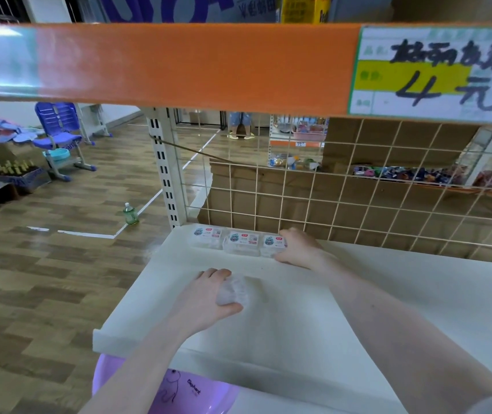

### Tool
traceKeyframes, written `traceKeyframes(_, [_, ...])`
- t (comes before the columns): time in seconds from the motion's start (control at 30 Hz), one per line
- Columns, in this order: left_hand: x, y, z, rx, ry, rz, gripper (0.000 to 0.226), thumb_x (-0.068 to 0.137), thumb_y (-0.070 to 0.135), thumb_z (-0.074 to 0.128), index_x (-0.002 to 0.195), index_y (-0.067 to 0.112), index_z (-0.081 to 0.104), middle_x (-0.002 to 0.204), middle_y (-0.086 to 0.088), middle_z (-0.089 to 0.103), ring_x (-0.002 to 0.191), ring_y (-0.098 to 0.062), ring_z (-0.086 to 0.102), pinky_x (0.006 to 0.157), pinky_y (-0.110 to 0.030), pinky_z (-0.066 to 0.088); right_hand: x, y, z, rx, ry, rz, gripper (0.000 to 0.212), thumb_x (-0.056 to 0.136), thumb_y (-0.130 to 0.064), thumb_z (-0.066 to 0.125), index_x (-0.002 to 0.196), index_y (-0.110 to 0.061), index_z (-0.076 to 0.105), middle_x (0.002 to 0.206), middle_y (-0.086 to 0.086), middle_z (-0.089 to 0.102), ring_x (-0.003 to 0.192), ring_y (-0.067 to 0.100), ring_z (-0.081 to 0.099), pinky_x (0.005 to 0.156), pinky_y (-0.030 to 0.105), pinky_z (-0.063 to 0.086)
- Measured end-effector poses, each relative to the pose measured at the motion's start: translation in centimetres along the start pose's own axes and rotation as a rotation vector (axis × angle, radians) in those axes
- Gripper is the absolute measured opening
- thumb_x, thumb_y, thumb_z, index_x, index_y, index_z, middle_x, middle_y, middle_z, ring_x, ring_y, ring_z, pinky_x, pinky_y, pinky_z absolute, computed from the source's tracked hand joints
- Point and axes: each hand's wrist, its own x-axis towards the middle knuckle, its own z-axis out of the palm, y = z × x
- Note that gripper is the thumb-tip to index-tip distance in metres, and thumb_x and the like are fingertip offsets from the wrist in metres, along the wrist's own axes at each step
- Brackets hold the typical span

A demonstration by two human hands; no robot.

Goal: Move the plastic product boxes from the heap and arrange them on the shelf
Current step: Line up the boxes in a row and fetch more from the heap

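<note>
The left hand (206,297), fingers curled round a clear plastic box (234,289), holds it on the white shelf (358,309), near its left end. Far back, a row of 3 boxes (240,241) lines the wire grid (358,198). The right hand (298,246) pinches the rightmost box (273,245); a careless nudge could skew the row.

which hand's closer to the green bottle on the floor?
Left. The left hand is on the shelf's left part, nearer the bottle; the right hand is further right, by the boxes.
</note>
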Motion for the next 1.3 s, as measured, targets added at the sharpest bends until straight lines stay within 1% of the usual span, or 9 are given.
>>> traceKeyframes(0.07, [-0.1, 0.1, 0.0, -0.002, -0.01, -0.006, 0.074, 0.075, 0.049, 0.069, 0.137, 0.022, 0.039, 0.134, 0.004, 0.046, 0.123, -0.017, 0.04, 0.096, -0.023, 0.031, 0.0, 0.2, 0.1, 0.007, 0.003, -0.004, 0.051, 0.079, -0.036, 0.064, 0.124, -0.015, 0.05, 0.123, 0.008, 0.05, 0.111, 0.025, 0.052, 0.085, 0.029, 0.043])
traceKeyframes(0.2, [-0.2, 0.0, -0.3, -0.009, -0.046, -0.022, 0.08, 0.071, 0.048, 0.072, 0.139, 0.022, 0.038, 0.134, 0.004, 0.045, 0.124, -0.016, 0.04, 0.096, -0.024, 0.034, -0.7, 1.1, -0.1, 0.124, 0.019, -0.017, 0.073, 0.084, -0.041, 0.063, 0.144, -0.016, 0.031, 0.145, 0.005, 0.035, 0.13, 0.024, 0.04, 0.102, 0.034, 0.037])
traceKeyframes(0.37, [0.0, 0.3, -0.6, 0.025, -0.09, -0.026, 0.075, 0.073, 0.046, 0.071, 0.137, 0.022, 0.04, 0.131, 0.004, 0.047, 0.121, -0.016, 0.042, 0.092, -0.022, 0.035, -4.0, 5.1, 0.0, 0.106, 0.113, 0.011, 0.057, 0.091, -0.046, 0.049, 0.14, -0.019, 0.037, 0.141, 0.004, 0.041, 0.129, 0.023, 0.04, 0.098, 0.034, 0.035])
traceKeyframes(0.5, [0.1, 1.6, -0.3, 0.023, -0.119, -0.007, 0.074, 0.074, 0.046, 0.07, 0.137, 0.023, 0.04, 0.131, 0.006, 0.047, 0.122, -0.015, 0.042, 0.094, -0.024, 0.037, -7.8, 9.1, 1.0, 0.081, 0.095, 0.079, 0.054, 0.094, -0.042, 0.043, 0.144, -0.023, 0.031, 0.148, -0.002, 0.032, 0.136, 0.018, 0.029, 0.105, 0.032, 0.028])
traceKeyframes(0.6, [0.5, 3.3, 0.2, 0.04, -0.147, 0.018, 0.073, 0.073, 0.046, 0.07, 0.136, 0.023, 0.041, 0.13, 0.005, 0.048, 0.122, -0.016, 0.043, 0.096, -0.027, 0.039, -10.4, 11.9, 1.3, 0.039, 0.114, 0.116, 0.049, 0.096, -0.041, 0.042, 0.141, -0.023, 0.035, 0.145, -0.001, 0.035, 0.132, 0.019, 0.032, 0.104, 0.03, 0.029])
traceKeyframes(0.87, [1.6, 9.3, 2.5, 0.052, -0.194, 0.126, 0.069, 0.074, 0.044, 0.069, 0.135, 0.022, 0.043, 0.13, 0.003, 0.044, 0.119, -0.017, 0.045, 0.094, -0.026, 0.039, -15.1, 18.0, 0.6, -0.083, 0.182, 0.175, 0.045, 0.097, -0.045, 0.039, 0.138, -0.026, 0.041, 0.14, -0.003, 0.04, 0.127, 0.018, 0.039, 0.098, 0.024, 0.032])
traceKeyframes(1.03, [2.1, 13.0, 4.0, 0.076, -0.188, 0.158, 0.063, 0.07, 0.045, 0.07, 0.127, 0.025, 0.05, 0.117, 0.003, 0.04, 0.103, -0.02, 0.053, 0.083, -0.026, 0.044, -17.1, 20.1, 0.6, 0.001, 0.266, 0.157, 0.042, 0.095, -0.039, 0.046, 0.134, -0.023, 0.048, 0.141, -0.002, 0.044, 0.128, 0.019, 0.04, 0.103, 0.026, 0.031])
traceKeyframes(1.2, [2.4, 15.0, 4.4, 0.093, -0.213, 0.172, 0.056, 0.07, 0.051, 0.068, 0.117, 0.024, 0.057, 0.114, 0.004, 0.048, 0.101, -0.018, 0.054, 0.08, -0.026, 0.043, -17.3, 20.5, 0.7, 0.042, 0.319, 0.136, 0.038, 0.094, -0.033, 0.049, 0.129, -0.019, 0.054, 0.136, 0.0, 0.048, 0.125, 0.021, 0.042, 0.101, 0.028, 0.031])
traceKeyframes(1.3, [2.7, 15.5, 3.7, 0.081, -0.255, 0.209, 0.05, 0.076, 0.054, 0.065, 0.118, 0.027, 0.06, 0.118, 0.008, 0.055, 0.109, -0.014, 0.052, 0.089, -0.024, 0.041, -17.3, 20.7, 1.0, 0.049, 0.336, 0.128, 0.036, 0.093, -0.03, 0.05, 0.126, -0.017, 0.056, 0.133, 0.001, 0.05, 0.123, 0.022, 0.043, 0.098, 0.028, 0.032])
